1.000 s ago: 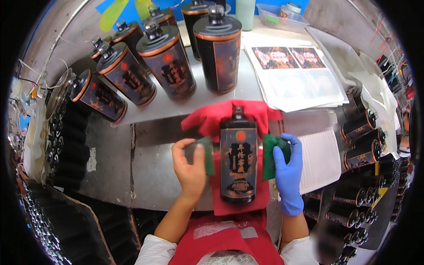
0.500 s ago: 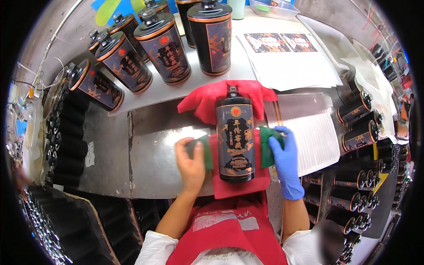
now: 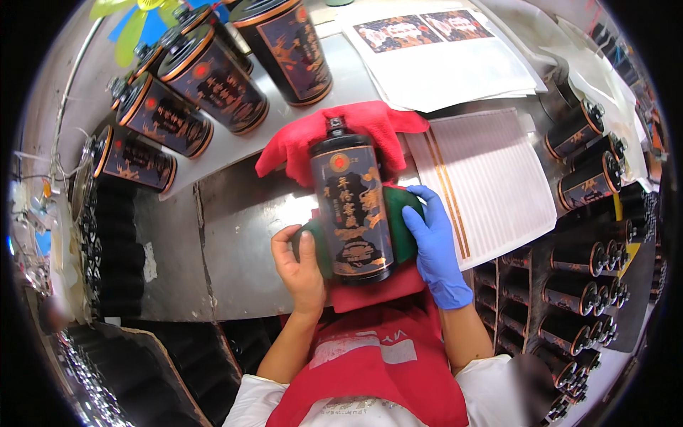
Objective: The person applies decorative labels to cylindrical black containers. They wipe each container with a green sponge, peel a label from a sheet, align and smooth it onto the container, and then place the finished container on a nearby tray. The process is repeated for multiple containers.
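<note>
A dark bottle with gold and orange decoration lies label up in front of me, its neck away from me. My left hand, bare, holds a green pad against the bottle's left side. On the other side, my right hand in a blue glove presses a second green pad to it. Each pad is partly hidden by fingers or bottle. A red towel is bunched under the bottle's neck, and a red cloth shows beneath its base.
Several similar bottles stand on the raised white board at back left. Printed sheets lie at the back, beside striped white paper with two gold strips. Bottles lie stacked at right; dark bottles fill the left side.
The view has shifted and tilted. Both pads now sit closer around the bottle, the right gloved hand having come in toward it. The bottle's label has turned slightly to the right.
</note>
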`<action>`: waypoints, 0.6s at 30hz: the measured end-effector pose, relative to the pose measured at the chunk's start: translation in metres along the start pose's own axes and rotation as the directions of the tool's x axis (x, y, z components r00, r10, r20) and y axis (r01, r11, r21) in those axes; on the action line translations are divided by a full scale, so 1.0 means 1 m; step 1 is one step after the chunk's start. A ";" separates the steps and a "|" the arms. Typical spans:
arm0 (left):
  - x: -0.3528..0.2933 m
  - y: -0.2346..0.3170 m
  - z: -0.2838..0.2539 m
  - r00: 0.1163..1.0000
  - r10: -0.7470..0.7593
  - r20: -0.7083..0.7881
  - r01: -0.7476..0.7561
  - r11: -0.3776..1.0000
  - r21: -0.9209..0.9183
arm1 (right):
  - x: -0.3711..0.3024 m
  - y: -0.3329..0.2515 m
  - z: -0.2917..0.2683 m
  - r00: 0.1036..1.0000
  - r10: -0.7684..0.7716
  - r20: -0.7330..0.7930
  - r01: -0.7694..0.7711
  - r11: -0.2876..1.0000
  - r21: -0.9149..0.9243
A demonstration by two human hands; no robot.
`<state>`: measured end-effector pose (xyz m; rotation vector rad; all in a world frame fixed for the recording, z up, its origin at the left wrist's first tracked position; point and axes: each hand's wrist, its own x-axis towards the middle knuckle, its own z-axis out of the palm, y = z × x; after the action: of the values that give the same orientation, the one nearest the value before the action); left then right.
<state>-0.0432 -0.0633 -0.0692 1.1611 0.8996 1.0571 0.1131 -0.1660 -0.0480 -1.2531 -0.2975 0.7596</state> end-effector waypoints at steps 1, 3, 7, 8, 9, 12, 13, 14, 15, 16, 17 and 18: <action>0.001 -0.002 0.000 1.000 -0.017 -0.007 0.017 1.000 -0.011 | 0.006 0.000 0.000 1.000 -0.001 0.008 0.001 1.000 -0.005; 0.006 -0.010 -0.002 0.998 0.068 0.016 -0.069 0.994 0.088 | 0.022 0.002 0.002 0.996 -0.091 -0.001 0.091 0.993 -0.079; 0.011 -0.005 -0.002 0.982 0.179 0.065 -0.190 0.909 0.371 | 0.062 0.000 0.017 0.964 -0.261 -0.051 0.256 0.963 -0.089; 0.013 -0.005 -0.006 0.972 0.225 0.069 -0.233 0.885 0.403 | 0.070 -0.010 0.021 0.957 -0.279 -0.078 0.279 0.960 -0.011; 0.016 -0.003 -0.009 0.960 0.271 0.074 -0.275 0.858 0.434 | 0.076 -0.021 0.026 0.950 -0.294 -0.104 0.302 0.951 0.066; 0.021 0.007 -0.024 0.959 0.262 0.105 -0.269 0.732 0.626 | 0.071 -0.058 0.026 0.941 -0.322 0.102 0.312 0.945 0.099; 0.022 0.005 -0.031 0.966 0.224 0.127 -0.248 0.676 0.694 | 0.070 -0.063 0.022 0.932 -0.309 0.190 0.302 0.951 0.064; 0.023 0.000 -0.041 0.954 0.225 0.199 -0.291 0.536 0.792 | 0.068 -0.051 0.016 0.872 -0.411 0.267 0.380 0.911 0.162; 0.023 -0.005 -0.051 0.939 0.212 0.271 -0.335 0.379 0.863 | 0.053 -0.044 0.006 0.834 -0.471 0.287 0.464 0.880 0.097; 0.024 -0.010 -0.055 0.922 0.186 0.340 -0.377 0.222 0.899 | 0.031 -0.035 -0.008 0.791 -0.526 0.312 0.547 0.837 0.023; 0.023 -0.008 -0.054 0.925 0.147 0.349 -0.376 0.241 0.895 | 0.007 -0.023 -0.021 0.790 -0.513 0.335 0.543 0.840 0.006; 0.019 -0.003 -0.054 0.933 0.109 0.343 -0.359 0.259 0.897 | -0.016 -0.016 -0.032 0.821 -0.420 0.386 0.431 0.900 0.063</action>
<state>-0.0891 -0.0312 -0.0831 2.4794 1.2501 0.4817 0.1261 -0.2019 -0.0406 -0.9963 -0.8919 0.6091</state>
